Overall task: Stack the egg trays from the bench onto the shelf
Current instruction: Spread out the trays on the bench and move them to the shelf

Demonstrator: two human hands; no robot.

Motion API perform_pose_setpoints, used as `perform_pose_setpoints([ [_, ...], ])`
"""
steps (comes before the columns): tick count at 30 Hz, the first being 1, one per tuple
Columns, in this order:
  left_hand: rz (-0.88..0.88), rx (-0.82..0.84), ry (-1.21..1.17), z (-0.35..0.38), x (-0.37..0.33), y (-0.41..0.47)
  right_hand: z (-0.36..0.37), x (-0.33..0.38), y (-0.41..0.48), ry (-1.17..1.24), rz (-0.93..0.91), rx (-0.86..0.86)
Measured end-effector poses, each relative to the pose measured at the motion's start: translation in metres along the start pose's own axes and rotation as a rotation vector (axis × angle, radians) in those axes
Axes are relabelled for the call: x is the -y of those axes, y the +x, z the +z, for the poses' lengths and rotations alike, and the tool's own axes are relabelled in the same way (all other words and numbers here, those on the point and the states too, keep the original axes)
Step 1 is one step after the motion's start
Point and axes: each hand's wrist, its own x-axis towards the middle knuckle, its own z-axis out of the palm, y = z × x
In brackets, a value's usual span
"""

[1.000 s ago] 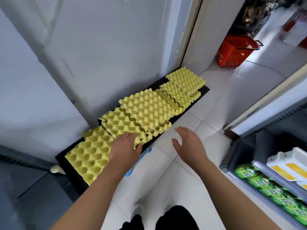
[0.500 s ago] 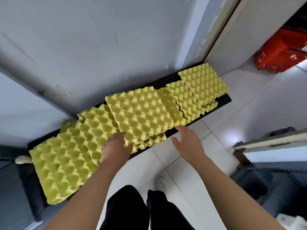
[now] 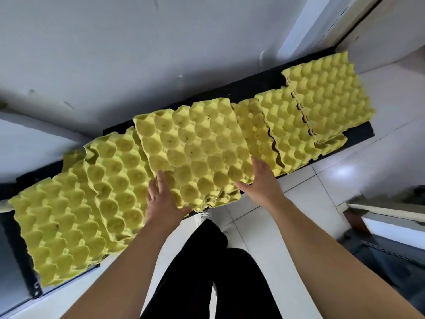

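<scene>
Left hand [image 3: 164,202] and right hand [image 3: 261,186] now forward, flat-fingered on middle tray [image 3: 195,148] (one of six visible)

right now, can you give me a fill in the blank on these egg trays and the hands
1. The trays are ____ in colour.
2. They lie on a bench coloured ____.
3. The left hand and right hand touch the middle tray, making ____ hands on it.
Missing words: yellow; black; two.
</scene>
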Motion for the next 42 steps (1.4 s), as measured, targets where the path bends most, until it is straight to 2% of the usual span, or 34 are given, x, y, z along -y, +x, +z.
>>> perform_pose_setpoints([
  [8,-0.018,-0.053,-0.124,0.011,0.002,0.018,0.015,-0.009,0.055,0.106,0.061,0.136],
  [11,-0.008,-0.07,-0.163,0.011,-0.001,0.014,0.018,-0.011,0.063,0.153,0.093,0.102],
  [20,-0.001,-0.141,-0.29,-0.009,-0.018,-0.031,-0.017,-0.008,0.034,0.186,-0.045,-0.015],
  [23,0.031,-0.232,-0.321,-0.015,-0.021,-0.066,-0.039,-0.003,0.008,0.229,-0.121,-0.055],
  [31,0.074,-0.515,-0.614,-0.023,-0.002,-0.184,-0.078,0.039,-0.09,0.243,-0.412,-0.141],
  [38,-0.026,-0.738,-0.725,-0.043,0.055,-0.275,-0.062,0.104,-0.183,0.162,-0.65,-0.171],
  [42,-0.021,-0.873,-0.796,-0.061,0.106,-0.32,-0.038,0.154,-0.232,0.105,-0.789,-0.165],
])
